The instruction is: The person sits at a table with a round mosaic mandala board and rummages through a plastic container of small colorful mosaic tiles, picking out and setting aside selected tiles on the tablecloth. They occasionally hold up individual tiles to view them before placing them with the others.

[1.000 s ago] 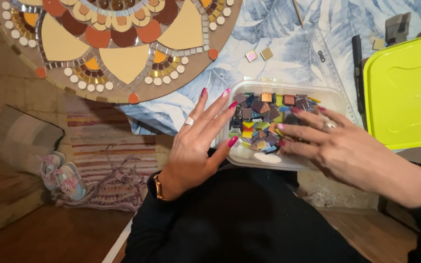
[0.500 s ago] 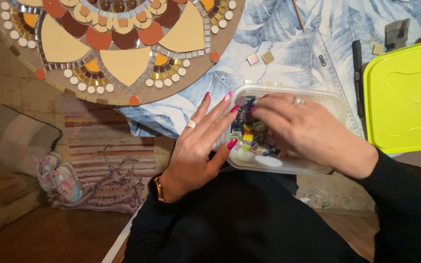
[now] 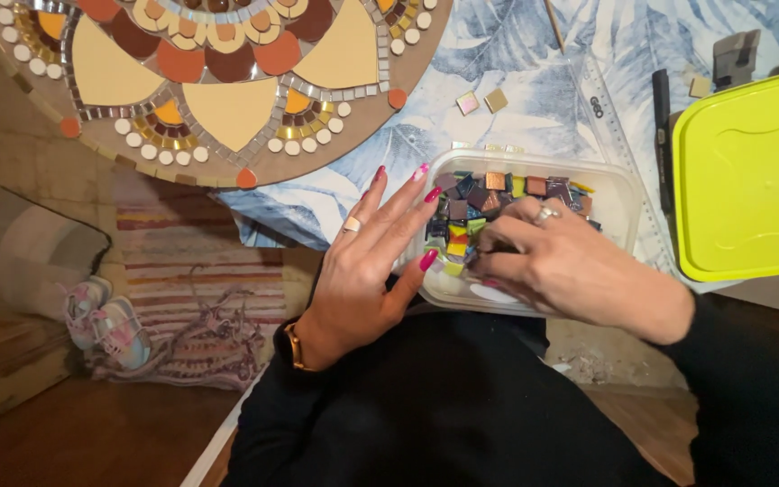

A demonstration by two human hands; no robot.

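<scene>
Beside the round mosaic (image 3: pixel 218 81), left hand (image 3: pixel 362 271) lay spread, steadying the tub (image 3: pixel 619 203) — right hand (image 3: pixel 570 266), fingers curled, rummaged among tiles (image 3: pixel 489 194) — whether pinching one, I couldn't tell.

— What's under my fingers?

— Clear plastic tub (image 3: pixel 619 194), rounded rectangle, open, upright at the near edge of the leaf-print table, partly over my lap. Inside: small square mosaic tiles (image 3: pixel 484 194), mixed colours, heaped loosely toward the tub's left and far sides.
</scene>
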